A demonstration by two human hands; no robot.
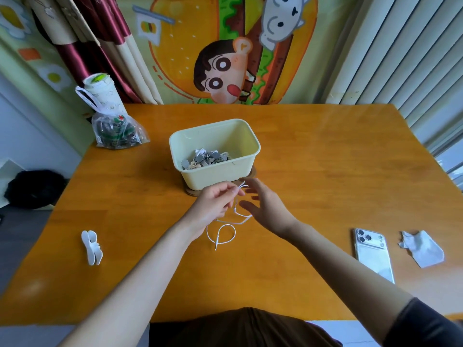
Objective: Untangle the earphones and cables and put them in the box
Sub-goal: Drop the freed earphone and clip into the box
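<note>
L hand [215, 204]: thumb + fingers pinch the top end of white earphone cable [225, 225], just in front of box [213, 176]. R hand [266, 209]: fingers spread, relaxed, beside cable; contact w/ cable cannot be told. Cable hangs from L hand, lower loop lies on table [325, 184]. Box holds small grey/white items.

Box [215, 177] open on top, reachable from above, wide bare table [313, 156] on both its sides, plastic bag [117, 132] far left, white clips [92, 247] near left, phone [373, 255] and crumpled paper [423, 249] near right.
</note>
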